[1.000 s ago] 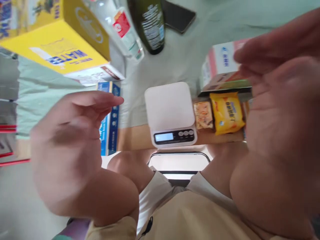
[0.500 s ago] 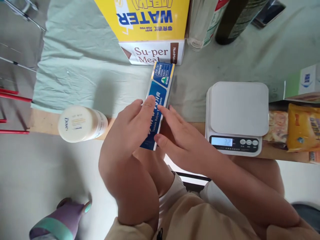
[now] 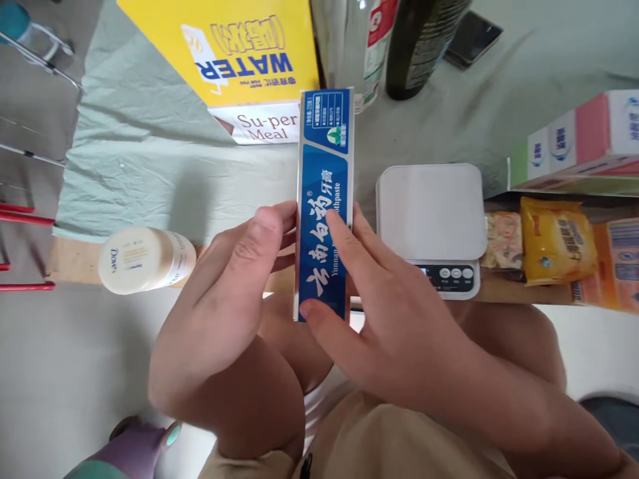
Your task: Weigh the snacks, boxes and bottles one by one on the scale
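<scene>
Two hands are holding one long blue toothpaste box [image 3: 323, 206] upright over the near edge of the table [image 3: 150, 179]. Going left to right: a cream jar [image 3: 142, 259] marked "Dove" is lying on its side at the table edge, well apart from the hands. Behind it a yellow carton [image 3: 234, 46] is showing "WATER", and the white box [image 3: 259, 123] under it is reading "Su-per Meal". The left hand [image 3: 224, 326] is gripping the toothpaste box's left edge with thumb and fingers; the right hand [image 3: 394, 326] is pressing a finger on its front and pinching its lower corner. White Chinese characters and the word "Toothpaste" are running along the box. Half a second ago it was lying tilted on the cloth with the fingers resting on top; now it is lifted, squared to the camera and hiding part of the Su-per Meal box. Right of it, a white kitchen scale [image 3: 432, 219] is sitting with its display covered by the right hand, where earlier it was readable. Further right, a yellow snack packet [image 3: 556, 239] and an orange pack [image 3: 616, 263] are lying under a pink and white carton [image 3: 579, 143]. Bottles [image 3: 389, 40] and a dark phone [image 3: 472, 38] are standing behind.
</scene>
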Action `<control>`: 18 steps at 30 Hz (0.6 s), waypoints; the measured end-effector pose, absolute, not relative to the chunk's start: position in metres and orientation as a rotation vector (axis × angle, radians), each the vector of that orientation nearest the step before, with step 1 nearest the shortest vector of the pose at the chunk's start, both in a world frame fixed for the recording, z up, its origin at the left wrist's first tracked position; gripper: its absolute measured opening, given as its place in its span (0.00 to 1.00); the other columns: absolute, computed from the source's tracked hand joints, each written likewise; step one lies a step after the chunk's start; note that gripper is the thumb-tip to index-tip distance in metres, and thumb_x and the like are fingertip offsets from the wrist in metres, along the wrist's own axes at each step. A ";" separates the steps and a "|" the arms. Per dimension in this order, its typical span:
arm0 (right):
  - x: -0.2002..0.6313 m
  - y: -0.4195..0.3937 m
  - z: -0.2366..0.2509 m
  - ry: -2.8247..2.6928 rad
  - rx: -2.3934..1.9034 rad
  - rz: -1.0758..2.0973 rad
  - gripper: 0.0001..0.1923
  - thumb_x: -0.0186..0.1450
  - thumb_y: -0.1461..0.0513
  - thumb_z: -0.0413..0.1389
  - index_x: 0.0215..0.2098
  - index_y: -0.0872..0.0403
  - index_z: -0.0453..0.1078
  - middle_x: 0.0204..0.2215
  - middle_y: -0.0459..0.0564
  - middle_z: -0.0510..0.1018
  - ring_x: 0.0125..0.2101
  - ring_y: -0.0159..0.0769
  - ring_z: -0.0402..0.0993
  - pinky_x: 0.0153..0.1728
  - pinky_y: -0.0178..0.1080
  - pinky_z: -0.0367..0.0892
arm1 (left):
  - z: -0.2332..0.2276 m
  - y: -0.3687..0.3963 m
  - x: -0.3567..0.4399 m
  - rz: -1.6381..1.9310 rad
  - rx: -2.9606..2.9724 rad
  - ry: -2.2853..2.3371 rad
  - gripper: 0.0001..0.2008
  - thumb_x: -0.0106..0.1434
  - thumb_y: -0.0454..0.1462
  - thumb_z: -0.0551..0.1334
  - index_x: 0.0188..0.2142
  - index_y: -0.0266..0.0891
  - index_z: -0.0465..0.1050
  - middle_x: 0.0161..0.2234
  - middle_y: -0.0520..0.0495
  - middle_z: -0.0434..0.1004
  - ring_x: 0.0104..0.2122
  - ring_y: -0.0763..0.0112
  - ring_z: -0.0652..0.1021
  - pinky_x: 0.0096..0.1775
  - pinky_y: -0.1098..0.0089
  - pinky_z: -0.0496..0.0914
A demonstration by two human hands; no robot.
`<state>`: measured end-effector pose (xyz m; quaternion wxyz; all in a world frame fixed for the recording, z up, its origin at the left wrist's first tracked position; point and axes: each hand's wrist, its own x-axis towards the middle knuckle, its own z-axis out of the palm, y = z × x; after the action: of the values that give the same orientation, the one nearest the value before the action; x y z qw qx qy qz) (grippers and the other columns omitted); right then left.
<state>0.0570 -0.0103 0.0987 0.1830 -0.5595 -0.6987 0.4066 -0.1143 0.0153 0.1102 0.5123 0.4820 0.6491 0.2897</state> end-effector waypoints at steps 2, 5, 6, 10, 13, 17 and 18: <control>0.076 -0.017 0.103 -1.962 -1.616 0.969 0.40 0.69 0.48 0.52 0.76 0.54 0.59 0.77 0.64 0.59 0.60 0.62 0.79 0.52 0.63 0.82 | 0.113 0.018 -0.094 0.699 1.148 1.469 0.29 0.70 0.63 0.56 0.46 0.48 0.85 0.45 0.43 0.88 0.50 0.53 0.87 0.50 0.56 0.85; 0.106 -0.019 0.097 -1.939 -1.716 0.750 0.37 0.69 0.48 0.53 0.74 0.50 0.62 0.74 0.62 0.66 0.56 0.63 0.81 0.49 0.64 0.81 | 0.109 0.026 -0.058 0.646 1.180 1.411 0.31 0.68 0.66 0.55 0.44 0.46 0.83 0.43 0.43 0.87 0.50 0.53 0.87 0.49 0.56 0.85; 0.116 -0.018 0.094 -1.935 -1.758 0.702 0.37 0.69 0.47 0.53 0.73 0.50 0.63 0.72 0.63 0.68 0.54 0.63 0.82 0.47 0.65 0.81 | 0.106 0.029 -0.047 0.620 1.203 1.403 0.32 0.68 0.66 0.55 0.42 0.46 0.83 0.41 0.43 0.87 0.49 0.54 0.87 0.49 0.57 0.85; 0.145 -0.011 0.077 -1.941 -1.908 0.673 0.36 0.68 0.50 0.55 0.72 0.50 0.65 0.67 0.64 0.74 0.51 0.64 0.82 0.47 0.69 0.78 | 0.094 0.036 -0.014 0.580 1.244 1.355 0.28 0.70 0.63 0.55 0.41 0.45 0.81 0.40 0.47 0.86 0.46 0.58 0.87 0.48 0.59 0.84; 0.159 -0.010 0.070 -1.950 -1.897 0.671 0.34 0.69 0.51 0.55 0.72 0.49 0.66 0.67 0.62 0.75 0.54 0.64 0.81 0.52 0.69 0.77 | 0.089 0.039 -0.002 0.603 1.240 1.394 0.27 0.73 0.60 0.55 0.42 0.43 0.82 0.40 0.47 0.87 0.46 0.60 0.87 0.49 0.61 0.83; 0.180 -0.010 0.068 -1.896 -1.706 0.423 0.26 0.70 0.53 0.54 0.63 0.53 0.73 0.62 0.61 0.79 0.59 0.58 0.80 0.57 0.63 0.78 | 0.083 0.044 -0.001 0.821 1.303 1.514 0.28 0.73 0.60 0.58 0.38 0.39 0.83 0.40 0.43 0.87 0.44 0.58 0.87 0.51 0.58 0.80; 0.186 -0.010 0.068 -1.870 -1.641 0.367 0.24 0.70 0.54 0.55 0.60 0.55 0.75 0.59 0.61 0.81 0.58 0.55 0.81 0.57 0.60 0.78 | 0.081 0.046 -0.002 0.904 1.308 1.519 0.28 0.72 0.60 0.60 0.37 0.39 0.83 0.39 0.42 0.87 0.43 0.59 0.86 0.50 0.58 0.79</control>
<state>0.1857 -0.0097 0.0678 0.3081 -0.6207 -0.7075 0.1388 -0.0021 0.0457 0.0810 0.4542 0.5298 0.6154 0.3665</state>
